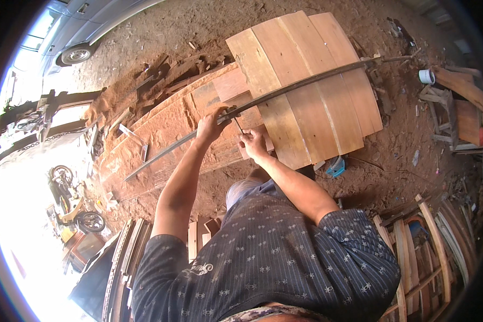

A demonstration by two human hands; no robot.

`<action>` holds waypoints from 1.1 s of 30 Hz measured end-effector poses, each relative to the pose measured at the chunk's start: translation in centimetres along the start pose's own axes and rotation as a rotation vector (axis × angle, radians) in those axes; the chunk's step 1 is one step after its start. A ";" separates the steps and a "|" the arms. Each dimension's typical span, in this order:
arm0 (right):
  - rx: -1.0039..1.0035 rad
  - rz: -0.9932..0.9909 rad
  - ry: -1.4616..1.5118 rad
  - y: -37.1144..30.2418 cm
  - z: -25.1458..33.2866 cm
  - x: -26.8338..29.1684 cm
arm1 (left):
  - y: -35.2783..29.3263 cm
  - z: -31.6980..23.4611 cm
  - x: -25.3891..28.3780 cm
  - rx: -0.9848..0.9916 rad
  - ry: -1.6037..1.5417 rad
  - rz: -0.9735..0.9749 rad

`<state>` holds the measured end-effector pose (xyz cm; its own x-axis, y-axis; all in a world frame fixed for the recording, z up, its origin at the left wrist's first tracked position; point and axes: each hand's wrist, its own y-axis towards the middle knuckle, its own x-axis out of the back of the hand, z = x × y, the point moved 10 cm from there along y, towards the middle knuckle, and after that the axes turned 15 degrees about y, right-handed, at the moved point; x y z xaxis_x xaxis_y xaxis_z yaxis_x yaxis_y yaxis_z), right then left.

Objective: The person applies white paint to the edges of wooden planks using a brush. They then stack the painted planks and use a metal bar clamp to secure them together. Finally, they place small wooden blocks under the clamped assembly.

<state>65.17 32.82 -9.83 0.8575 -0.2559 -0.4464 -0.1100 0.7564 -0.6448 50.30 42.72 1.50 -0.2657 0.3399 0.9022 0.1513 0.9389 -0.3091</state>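
Sawdust (166, 121) is coating rough boards (203, 100); over them, the left hand (212, 127) is gripping a slim metal bar clamp (284, 88). The right hand (253, 144) is pinching a thin rod (239, 125). The clamp is slanting across a smooth plank panel (306, 115).

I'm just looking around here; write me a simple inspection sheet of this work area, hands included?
Surface: sawdust-strewn wooden surface, above brown dirt ground.
Job's things: pale boards lie side by side; a long metal bar crosses over them diagonally.
Clutter: a blue object, kind unclear, lies near the boards; timber pieces at lower right.
Grippers: bare hands; the left hand grips the bar near a dark fitting, the right hand holds a thin rod.
Cables: none made out for certain.
Surroundings: grey vehicle at upper left; motorcycle at left.
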 end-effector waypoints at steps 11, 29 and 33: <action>-0.100 0.025 0.020 -0.6 -0.6 -0.5 | 0.1 0.1 -0.2 0.025 -0.012 0.038; -0.032 0.023 0.049 -0.6 -0.1 -0.1 | 0.1 0.2 -0.3 0.042 -0.024 0.058; -0.014 0.063 0.034 -0.5 0.1 -0.6 | 0.2 0.1 -0.3 0.031 -0.017 0.069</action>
<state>64.81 32.63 -9.17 0.8309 -0.2290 -0.5072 -0.1700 0.7634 -0.6232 50.30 42.81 1.08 -0.2721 0.4049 0.8729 0.1409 0.9141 -0.3801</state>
